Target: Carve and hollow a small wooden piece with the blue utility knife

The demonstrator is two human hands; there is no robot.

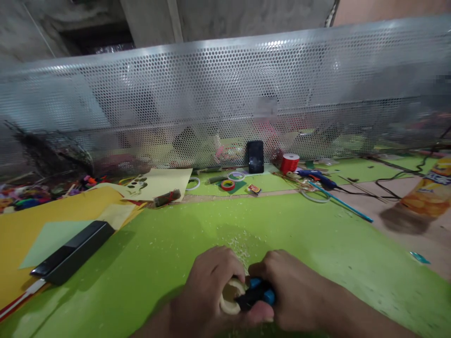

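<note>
Nearest the camera, the left hand [207, 279] is grasping a pale hollow piece [230, 293], and the right hand [294, 284] is clenching a black and blue tool [259, 293] just beside it. Both hands are working low and centered over a green sheet [155, 267], where pale crumbs [243, 249] are scattering beyond the fingers.

To the left, a black box [75, 256] with a white cable is lying across yellow paper [21, 227] and a light green sheet. Farther back, a cream sheet [171, 180] with cut-out holes is lying near a short stick [167, 198] bound with red thread. A red tape ring [228, 188] and a small box [253, 189] are sitting behind the crumbs. A dark phone [255, 157] is standing upright before a perforated metal screen [211, 94], which is running across the back. A red spool [290, 164], a blue glue gun [319, 179] and a blue straw [343, 203] are lying to its right, and a bottle [431, 190] is leaning at the far right.

The hollow piece is showing a round, cream-colored rim and is opening toward the camera. Fingers are hiding its left side, and the tool's dark end is overlapping its right edge; whether that end is reaching inside, I cannot tell. The right hand is covering much of the tool.
</note>
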